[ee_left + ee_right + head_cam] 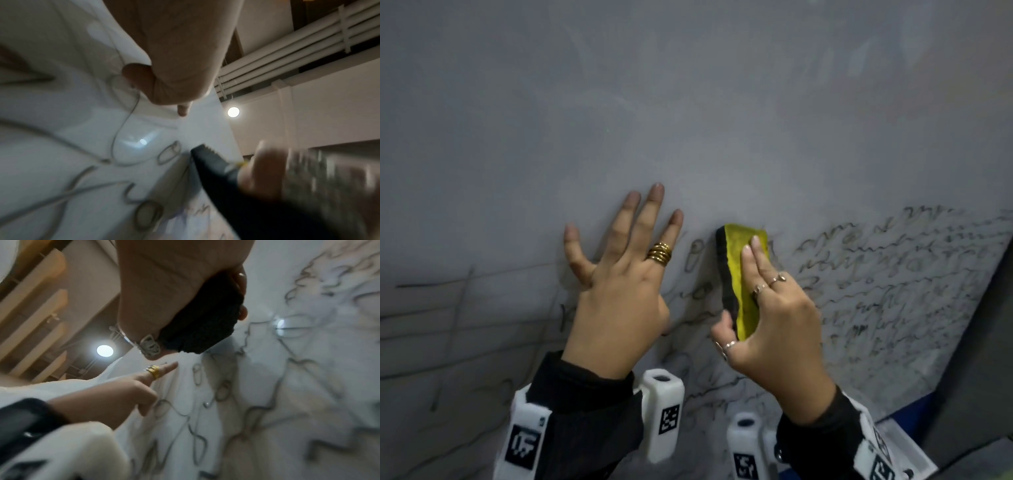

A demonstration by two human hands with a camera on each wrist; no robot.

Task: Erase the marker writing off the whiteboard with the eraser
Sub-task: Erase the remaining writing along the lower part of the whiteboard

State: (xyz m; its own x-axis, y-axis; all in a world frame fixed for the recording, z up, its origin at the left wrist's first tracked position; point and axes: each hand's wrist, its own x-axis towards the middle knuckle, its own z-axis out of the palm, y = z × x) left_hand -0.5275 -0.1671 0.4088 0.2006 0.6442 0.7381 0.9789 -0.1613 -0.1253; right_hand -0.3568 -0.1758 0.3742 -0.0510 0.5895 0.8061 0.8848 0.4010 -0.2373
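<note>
The eraser (741,281) is held in the grip of the right hand (777,329): thumb along its dark edge, fingers laid over its yellow back, dark face pressed against the whiteboard (688,120). The lower end of the eraser is hidden by the palm. Marker writing (893,274) is seen right of the grip, below it, and in loops between the hands; no word can be made out. Just left of the grip, the left hand (616,291) is spread flat on the board, nothing held. Wrist views are blurred; the eraser (201,318) shows only as a dark mass.
</note>
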